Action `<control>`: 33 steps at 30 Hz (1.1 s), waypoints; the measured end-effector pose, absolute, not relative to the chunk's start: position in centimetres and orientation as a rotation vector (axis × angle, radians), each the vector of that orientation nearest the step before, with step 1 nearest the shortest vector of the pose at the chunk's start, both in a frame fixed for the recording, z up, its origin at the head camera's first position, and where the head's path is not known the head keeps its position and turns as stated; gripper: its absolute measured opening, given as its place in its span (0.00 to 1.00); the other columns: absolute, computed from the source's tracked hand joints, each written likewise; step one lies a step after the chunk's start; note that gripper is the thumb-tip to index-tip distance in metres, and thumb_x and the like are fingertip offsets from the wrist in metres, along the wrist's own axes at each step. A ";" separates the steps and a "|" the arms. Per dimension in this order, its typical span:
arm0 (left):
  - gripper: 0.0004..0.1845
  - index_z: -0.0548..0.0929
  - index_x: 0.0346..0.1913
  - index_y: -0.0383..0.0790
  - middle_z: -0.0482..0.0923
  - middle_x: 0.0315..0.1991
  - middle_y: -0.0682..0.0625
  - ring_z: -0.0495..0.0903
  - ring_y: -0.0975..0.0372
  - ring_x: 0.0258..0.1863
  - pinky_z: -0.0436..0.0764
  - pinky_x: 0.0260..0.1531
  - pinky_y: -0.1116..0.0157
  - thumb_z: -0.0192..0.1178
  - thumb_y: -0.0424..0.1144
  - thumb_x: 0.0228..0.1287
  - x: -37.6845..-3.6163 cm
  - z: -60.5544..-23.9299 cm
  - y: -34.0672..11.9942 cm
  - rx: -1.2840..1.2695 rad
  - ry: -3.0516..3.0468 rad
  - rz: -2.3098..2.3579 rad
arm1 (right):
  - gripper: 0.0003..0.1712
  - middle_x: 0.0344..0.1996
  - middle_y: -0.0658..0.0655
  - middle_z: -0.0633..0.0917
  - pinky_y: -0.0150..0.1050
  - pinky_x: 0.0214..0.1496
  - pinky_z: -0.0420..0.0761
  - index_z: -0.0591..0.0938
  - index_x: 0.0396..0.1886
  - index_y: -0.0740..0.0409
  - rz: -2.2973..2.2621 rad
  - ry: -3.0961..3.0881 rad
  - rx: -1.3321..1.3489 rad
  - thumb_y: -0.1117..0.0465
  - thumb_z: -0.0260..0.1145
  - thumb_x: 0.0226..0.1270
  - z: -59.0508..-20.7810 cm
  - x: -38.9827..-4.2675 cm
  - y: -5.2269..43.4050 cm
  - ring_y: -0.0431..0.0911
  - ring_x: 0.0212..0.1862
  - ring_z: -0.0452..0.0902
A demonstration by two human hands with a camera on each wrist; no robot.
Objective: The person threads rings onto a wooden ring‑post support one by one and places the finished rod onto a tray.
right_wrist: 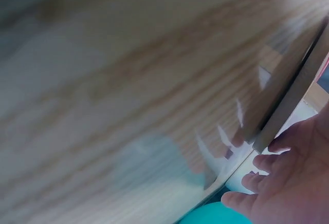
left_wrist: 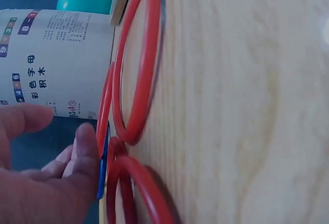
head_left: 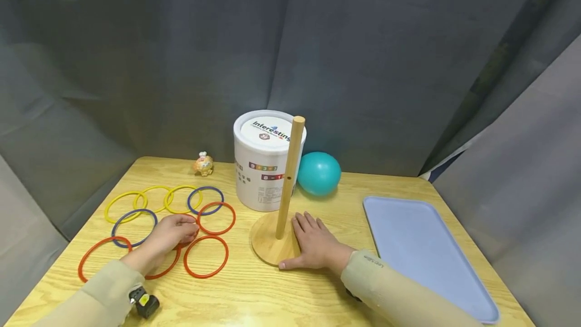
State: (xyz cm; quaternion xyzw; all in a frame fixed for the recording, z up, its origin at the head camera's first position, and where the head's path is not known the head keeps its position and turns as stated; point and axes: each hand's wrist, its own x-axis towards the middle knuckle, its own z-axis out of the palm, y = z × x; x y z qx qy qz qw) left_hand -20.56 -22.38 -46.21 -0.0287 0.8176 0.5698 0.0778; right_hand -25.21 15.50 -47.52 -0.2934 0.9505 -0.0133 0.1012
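My left hand [head_left: 174, 233] hovers low over the red rings on the left of the table. In the left wrist view, thumb and fingers [left_wrist: 85, 147] stand apart with nothing between them, beside a red ring [left_wrist: 150, 44]. On the right, my right hand [head_left: 315, 243] lies with fingers spread against the round wooden base [head_left: 265, 241], its thumb along the near edge. From that base rises an upright wooden post [head_left: 289, 180]. The right wrist view shows these fingers [right_wrist: 239, 201] extended beside the base's edge [right_wrist: 288, 100].
Blue rings [head_left: 142, 210] and yellow rings [head_left: 107, 211] lie overlapping behind the left hand. A white lettered tub [head_left: 249, 180] stands behind the post, next to a teal balloon [head_left: 319, 173]. A small figurine [head_left: 204, 164] sits at the back left; a lavender tray [head_left: 422, 251] lies at right.
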 end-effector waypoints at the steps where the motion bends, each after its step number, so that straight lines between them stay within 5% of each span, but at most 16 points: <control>1: 0.20 0.74 0.59 0.19 0.82 0.48 0.37 0.83 0.55 0.42 0.84 0.43 0.61 0.60 0.33 0.73 -20.6 -46.2 -22.3 -0.051 2.517 1.632 | 0.75 0.81 0.66 0.54 0.63 0.78 0.54 0.54 0.82 0.66 -0.030 2.808 -0.871 0.13 0.56 0.54 -47.6 -25.2 15.5 0.63 0.80 0.46; 8: 0.06 0.84 0.42 0.29 0.83 0.34 0.50 0.81 0.60 0.35 0.83 0.36 0.61 0.63 0.29 0.64 -20.6 -46.3 -21.6 0.226 2.873 1.154 | 0.74 0.80 0.67 0.55 0.63 0.78 0.55 0.56 0.81 0.67 -0.027 2.809 -0.874 0.14 0.57 0.55 -47.3 -25.2 15.4 0.64 0.80 0.47; 26: 0.07 0.86 0.37 0.35 0.80 0.30 0.54 0.76 0.64 0.32 0.80 0.35 0.62 0.64 0.24 0.55 -20.1 -46.5 -20.4 0.503 2.916 0.816 | 0.74 0.80 0.65 0.55 0.62 0.78 0.56 0.56 0.81 0.66 -0.018 2.799 -0.855 0.14 0.58 0.54 -46.9 -25.0 15.1 0.62 0.80 0.48; 33: 0.08 0.84 0.35 0.37 0.82 0.34 0.50 0.82 0.55 0.37 0.83 0.39 0.54 0.59 0.22 0.60 -19.5 -46.3 -20.0 0.579 2.942 0.666 | 0.75 0.81 0.65 0.54 0.63 0.78 0.55 0.54 0.82 0.67 0.011 2.818 -0.763 0.13 0.56 0.54 -46.9 -24.5 15.3 0.58 0.80 0.50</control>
